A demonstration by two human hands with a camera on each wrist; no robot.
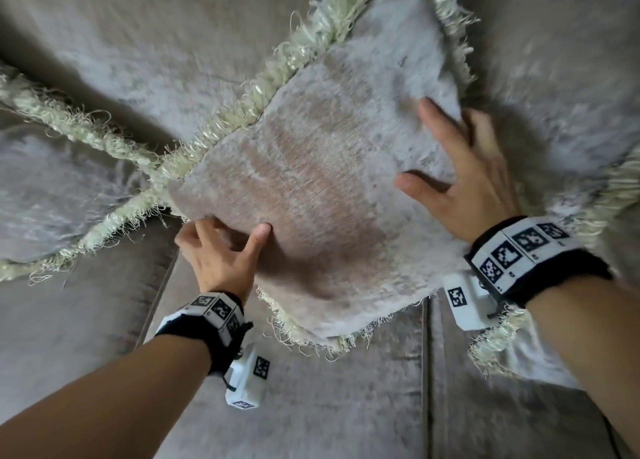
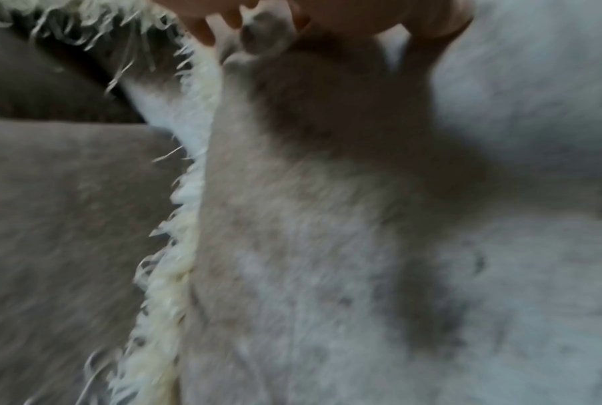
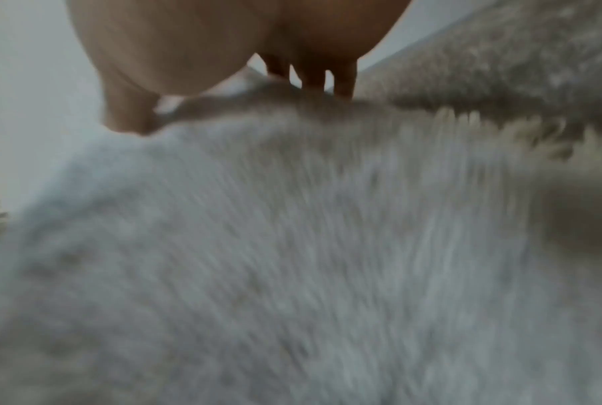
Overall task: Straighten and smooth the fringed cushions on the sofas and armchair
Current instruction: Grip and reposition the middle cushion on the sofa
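While the middle cushion (image 1: 311,195) leans against the sofa back (image 1: 138,43) at the centre of the head view, both hands are on it. At about 7 o'clock of the cushion, the left hand (image 1: 216,254) takes its lower left edge: the thumb lies on the front face and the fingers curl behind the edge, pinching the fabric. The left wrist view, blurred, shows the same, with fingertips (image 2: 202,30) bent round a fold of cloth beside the pale fringe (image 2: 174,246). At about 3 o'clock, the right hand (image 1: 467,178) lies flat on the face, its fingers straight and spread, thumb pointing towards 9 o'clock, holding nothing. A second fringed cushion (image 1: 52,188) lies at 9 o'clock, its fringe touching the middle cushion's corner; a third (image 1: 588,199) shows at 3 o'clock, partly behind the right wrist. The sofa seat (image 1: 346,406) fills the 6 o'clock area, a seam running down it.
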